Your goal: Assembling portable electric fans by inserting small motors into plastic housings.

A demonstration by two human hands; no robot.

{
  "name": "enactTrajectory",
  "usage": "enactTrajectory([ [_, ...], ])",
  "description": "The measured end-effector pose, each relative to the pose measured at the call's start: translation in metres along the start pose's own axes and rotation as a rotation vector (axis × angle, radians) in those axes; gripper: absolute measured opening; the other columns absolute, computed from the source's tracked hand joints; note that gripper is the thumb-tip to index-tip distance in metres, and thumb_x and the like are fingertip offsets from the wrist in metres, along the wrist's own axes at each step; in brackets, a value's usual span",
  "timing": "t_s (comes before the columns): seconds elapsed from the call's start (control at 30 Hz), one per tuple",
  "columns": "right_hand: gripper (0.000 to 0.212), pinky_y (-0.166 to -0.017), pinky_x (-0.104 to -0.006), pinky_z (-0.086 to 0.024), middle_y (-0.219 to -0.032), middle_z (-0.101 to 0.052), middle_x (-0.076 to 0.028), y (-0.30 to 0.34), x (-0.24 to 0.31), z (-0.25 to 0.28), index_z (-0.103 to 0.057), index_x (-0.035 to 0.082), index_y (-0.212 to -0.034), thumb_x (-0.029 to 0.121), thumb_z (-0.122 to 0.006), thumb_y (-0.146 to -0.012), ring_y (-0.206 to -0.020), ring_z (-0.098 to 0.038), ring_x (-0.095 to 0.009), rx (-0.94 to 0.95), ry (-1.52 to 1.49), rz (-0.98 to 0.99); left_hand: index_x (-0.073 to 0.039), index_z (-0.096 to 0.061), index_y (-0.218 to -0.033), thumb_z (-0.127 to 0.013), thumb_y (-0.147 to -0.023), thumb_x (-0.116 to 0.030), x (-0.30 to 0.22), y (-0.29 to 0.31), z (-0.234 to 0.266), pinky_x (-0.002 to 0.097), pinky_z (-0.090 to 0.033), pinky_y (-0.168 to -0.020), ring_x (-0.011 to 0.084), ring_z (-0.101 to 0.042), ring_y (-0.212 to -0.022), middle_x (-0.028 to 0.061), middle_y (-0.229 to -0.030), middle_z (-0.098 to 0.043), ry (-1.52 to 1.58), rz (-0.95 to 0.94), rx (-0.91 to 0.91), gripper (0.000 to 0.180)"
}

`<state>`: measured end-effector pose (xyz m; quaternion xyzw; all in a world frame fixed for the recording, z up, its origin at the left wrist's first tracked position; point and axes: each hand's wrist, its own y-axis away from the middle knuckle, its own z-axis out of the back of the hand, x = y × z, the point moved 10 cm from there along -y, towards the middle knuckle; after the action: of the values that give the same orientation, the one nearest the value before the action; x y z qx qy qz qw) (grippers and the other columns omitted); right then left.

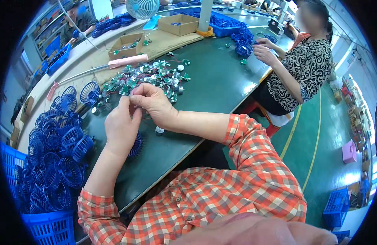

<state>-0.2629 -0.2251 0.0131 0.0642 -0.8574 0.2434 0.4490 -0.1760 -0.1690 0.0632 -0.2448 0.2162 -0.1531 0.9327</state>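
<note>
My left hand [122, 124] and my right hand [155, 105] meet over the green table, their fingertips pinched close together. Whatever lies between the fingers is too small and too covered to make out. Just beyond them spreads a heap of small metal motors with green circuit boards and red wires [156, 75]. A single round motor [159, 131] rests on the table below my right hand. One blue plastic fan cage [136, 145] is partly hidden behind my left wrist. Another blue cage [90, 93] lies left of the motor heap.
Many blue fan cages [52, 163] are piled at the left, above a blue basket [49, 228]. Cardboard boxes [178, 24] and a pink-wrapped rod [128, 61] lie along the far ledge. At the right, a co-worker [296, 73] handles a blue cage [243, 48].
</note>
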Motion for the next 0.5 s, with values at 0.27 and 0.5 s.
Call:
enactTrajectory([
  [0.27,0.009,-0.073,-0.0263,-0.052,-0.092,-0.064,-0.002,0.002,0.001,-0.002,-0.060,0.007,-0.094,0.007,-0.068,-0.094,-0.081,-0.061,-0.011,-0.009,-0.054,0.020,-0.006,-0.050,-0.097,-0.074,-0.083,-0.020,-0.009,0.000,0.001,0.0475,-0.053,-0.065,0.0369,-0.068,-0.076,0.0155,-0.081,-0.068,0.034,0.021,-0.034,0.031],
  [0.5,0.005,-0.078,-0.0241,-0.049,-0.092,-0.066,0.001,-0.002,0.010,0.002,-0.063,0.008,-0.096,0.009,-0.068,-0.095,-0.085,-0.060,-0.007,-0.020,0.078,0.094,-0.004,-0.056,-0.110,-0.066,-0.089,-0.016,-0.005,0.010,0.009,0.0475,-0.052,-0.064,0.0377,-0.067,-0.073,0.0171,-0.080,-0.068,0.100,-0.081,-0.101,0.026],
])
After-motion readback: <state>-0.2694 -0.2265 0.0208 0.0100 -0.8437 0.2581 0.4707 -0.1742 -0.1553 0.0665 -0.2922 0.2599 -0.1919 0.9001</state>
